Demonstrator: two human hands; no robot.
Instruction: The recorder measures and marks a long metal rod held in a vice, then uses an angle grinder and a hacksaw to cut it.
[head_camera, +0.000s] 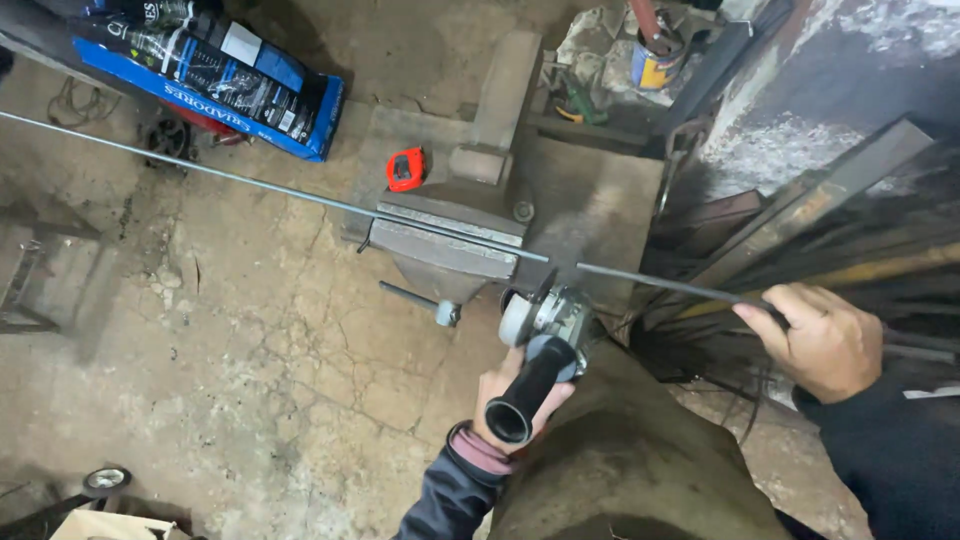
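Note:
My left hand (493, 388) grips the black side handle of an angle grinder (548, 320), whose disc sits just below the gap between two pieces of thin steel rod. The long rod (250, 182) is clamped in a grey bench vise (450, 248) and runs away to the far left. My right hand (818, 342) pinches the short rod piece (660, 284), which lies to the right of the vise and is apart from the long rod.
A red tape measure (405, 168) lies on the bench behind the vise. A blue bag (230, 85) lies at the upper left and a paint can (655, 60) at the top. Steel bars (850, 190) lean at the right. A small wheel (105, 480) is at the bottom left.

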